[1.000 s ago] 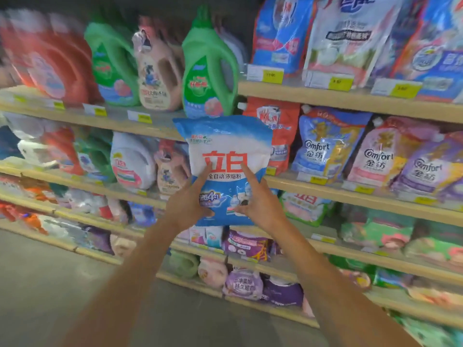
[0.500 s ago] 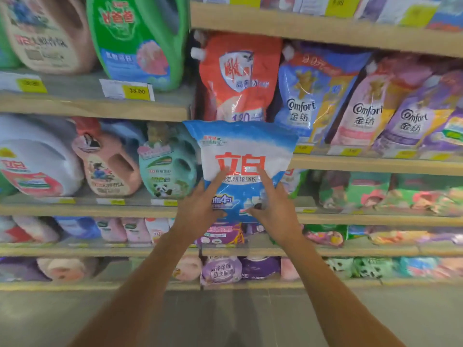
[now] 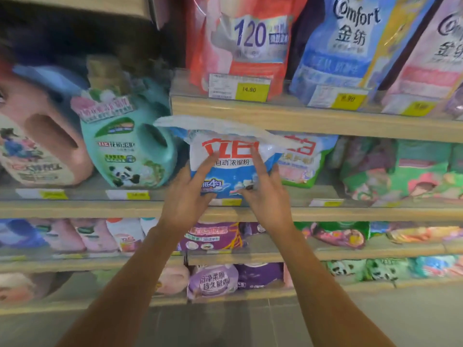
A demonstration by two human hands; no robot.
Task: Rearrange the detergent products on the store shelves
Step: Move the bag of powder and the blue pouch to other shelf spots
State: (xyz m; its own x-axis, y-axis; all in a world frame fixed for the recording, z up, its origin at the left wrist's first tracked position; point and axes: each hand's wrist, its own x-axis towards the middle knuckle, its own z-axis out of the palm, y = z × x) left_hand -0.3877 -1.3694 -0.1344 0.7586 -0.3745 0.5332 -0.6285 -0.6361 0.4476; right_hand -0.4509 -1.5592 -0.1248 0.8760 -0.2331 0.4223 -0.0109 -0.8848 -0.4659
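Note:
A blue and white detergent powder bag [image 3: 233,156] with red characters stands on the middle wooden shelf [image 3: 100,209], its top flap bent forward under the shelf above. My left hand [image 3: 186,194] grips its lower left side with a finger stretched up over the print. On the bag's lower right side lies my right hand [image 3: 265,194], fingers spread on its front. A similar bag with a green edge [image 3: 307,161] stands just right of it. A teal panda jug [image 3: 130,144] sits close on its left.
The shelf above [image 3: 325,121] carries a red pouch [image 3: 245,46] and Comfort refill pouches [image 3: 348,46] with yellow price tags. A pink jug [image 3: 37,136] stands at far left. Green packs [image 3: 400,171] fill the right; purple and pink packs fill lower shelves. Grey floor lies below.
The view has closed in on the shelves. Both hands have carried the bag forward and down into the middle shelf gap beside the teal jug, and its top has folded over.

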